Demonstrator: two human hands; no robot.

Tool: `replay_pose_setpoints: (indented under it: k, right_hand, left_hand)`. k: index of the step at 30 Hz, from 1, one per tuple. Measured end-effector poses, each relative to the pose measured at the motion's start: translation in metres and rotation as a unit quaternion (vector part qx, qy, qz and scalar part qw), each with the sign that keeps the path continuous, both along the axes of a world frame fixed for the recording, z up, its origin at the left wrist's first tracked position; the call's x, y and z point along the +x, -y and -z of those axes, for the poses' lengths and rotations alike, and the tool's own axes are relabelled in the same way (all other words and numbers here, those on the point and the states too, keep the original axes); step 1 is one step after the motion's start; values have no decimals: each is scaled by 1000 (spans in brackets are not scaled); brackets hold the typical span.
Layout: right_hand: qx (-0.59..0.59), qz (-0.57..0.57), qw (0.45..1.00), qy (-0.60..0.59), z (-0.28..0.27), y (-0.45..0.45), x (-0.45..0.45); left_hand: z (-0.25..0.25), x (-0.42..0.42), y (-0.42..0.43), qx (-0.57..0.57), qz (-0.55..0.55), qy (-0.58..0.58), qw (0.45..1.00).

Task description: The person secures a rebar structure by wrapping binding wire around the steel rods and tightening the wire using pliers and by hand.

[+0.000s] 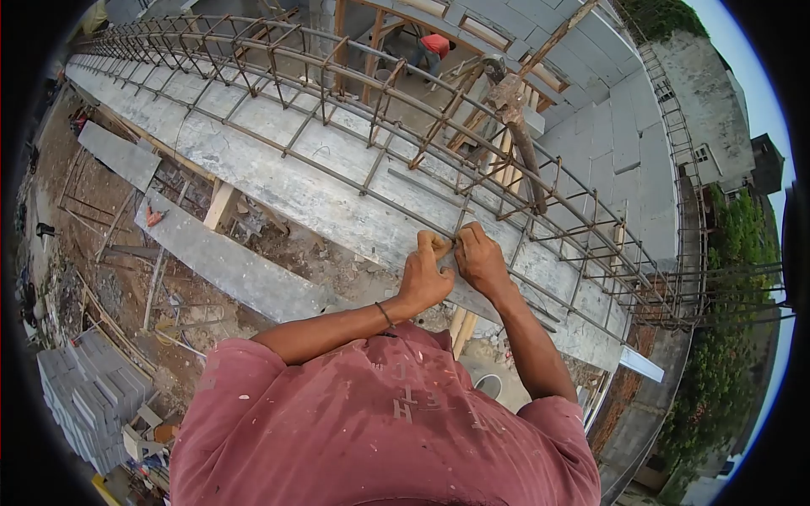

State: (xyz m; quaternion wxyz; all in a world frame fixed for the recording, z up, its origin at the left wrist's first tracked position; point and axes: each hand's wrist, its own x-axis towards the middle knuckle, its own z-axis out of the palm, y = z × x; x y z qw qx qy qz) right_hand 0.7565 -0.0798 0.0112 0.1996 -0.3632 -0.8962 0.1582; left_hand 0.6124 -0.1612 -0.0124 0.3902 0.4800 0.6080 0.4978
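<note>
My left hand [424, 276] and my right hand [481, 261] meet at a crossing on the near lower bar of a long rebar cage [363, 191]. Fingers of both hands are pinched closed around that joint. What lies between the fingertips is too small and hidden to name. The cage stretches from the far upper left to the lower right over a pale, stained formwork panel [198, 139]. Close beyond my hands, a loose-looking straight bar [418, 186] lies along the panel.
A grey plank [232, 270] on the left carries an orange-red tool [153, 217]. Below it are stacked grey blocks [93, 401]. A rough wooden post [525, 156] leans through the cage. Down inside the building, a person in a red top [435, 45] bends over. A bucket [488, 385] stands below.
</note>
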Motion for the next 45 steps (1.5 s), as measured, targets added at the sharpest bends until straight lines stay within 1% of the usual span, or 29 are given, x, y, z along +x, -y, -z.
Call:
replay_pose_setpoints:
  k: [2, 3, 4, 6, 7, 8, 10, 13, 15, 17, 18, 19, 20, 22, 24, 25, 26, 27, 28, 31, 34, 35, 36, 38, 40, 42, 43, 44, 45]
  right_hand:
    - [44, -32, 994, 93, -22, -4, -2]
    - [13, -47, 995, 86, -24, -10, 6]
    - [12, -42, 995, 87, -29, -10, 13]
    - [47, 18, 996, 71, -43, -12, 25]
    - [1, 43, 997, 56, -36, -15, 36]
    - [2, 47, 997, 59, -33, -16, 38]
    - [-170, 93, 980, 30, -29, -19, 39]
    - [-174, 110, 979, 10, -18, -26, 33]
    - [-139, 113, 983, 24, -19, -27, 27]
    - [-108, 117, 986, 41, -23, -27, 18]
    - [-84, 112, 987, 74, -29, -26, 11]
    - [-59, 106, 987, 108, -35, -23, 3]
    - [-60, 109, 986, 109, -40, -17, -5]
    - [-32, 108, 984, 135, -45, -5, -22]
    - [-30, 124, 984, 123, -41, 9, -20]
    - [-96, 171, 980, 39, -38, 13, -13]
    - [-162, 216, 962, -43, -33, 20, -7]
    - [-144, 230, 959, -80, -26, 29, -6]
    - [-146, 227, 960, -74, -22, 34, -6]
    - [18, 215, 975, -47, -15, 58, -20]
    - [19, 238, 970, -36, -5, 70, -26]
    - [39, 236, 971, -3, -3, 72, -31]
    - [39, 235, 971, 0, -3, 73, -36]
    - [67, 217, 965, 129, -5, 72, -47]
    - [62, 203, 964, 161, -7, 62, -54]
    - [47, 101, 953, 281, -19, 40, -58]
    - [46, 102, 952, 286, -30, 29, -59]
    - [28, 70, 952, 298, -45, 15, -63]
    - [9, 39, 950, 308, -54, 3, -63]
  left_hand:
    - [-1, 3, 0, -21, -14, 29, 999]
    - [0, 6, 1, -23, -8, 29, 999]
    - [0, 8, 1, -8, -18, 40, 999]
    - [3, 12, 1, 8, -26, 56, 998]
    - [5, 13, 2, 6, -36, 59, 998]
    - [8, 14, 2, 3, -46, 62, 997]
    - [12, 16, -2, 3, -46, 84, 995]
    - [10, 16, -8, -14, -63, 121, 991]
    - [11, 12, -17, -24, -76, 138, 987]
    - [22, 11, -23, -66, -89, 248, 962]
    - [24, 12, -26, -67, -87, 249, 962]
    - [27, 13, -29, -80, -90, 289, 950]
    - [28, 13, -30, -93, -92, 328, 935]
    - [22, 12, -29, -103, -93, 346, 928]
    - [15, 8, -27, -115, -95, 363, 920]
    - [12, 7, -26, -103, -94, 397, 907]
    - [11, 8, -24, -93, -93, 431, 893]
    - [14, 8, -26, -95, -96, 435, 890]
    - [17, 7, -28, -86, -94, 443, 887]
    - [24, 8, -23, -81, -89, 468, 876]
    - [28, 7, -25, -72, -88, 489, 865]
    - [29, 7, -24, -69, -88, 492, 863]
    - [30, 7, -23, -69, -88, 495, 861]
    - [36, 7, -22, -72, -67, 433, 896]
    - [47, 5, -21, -58, -56, 423, 903]
    - [46, 1, -20, -47, -45, 415, 907]
    - [40, -2, -20, -78, -47, 409, 908]
    - [34, -4, -20, -108, -48, 402, 908]
    - [33, -4, -20, -110, -47, 406, 906]
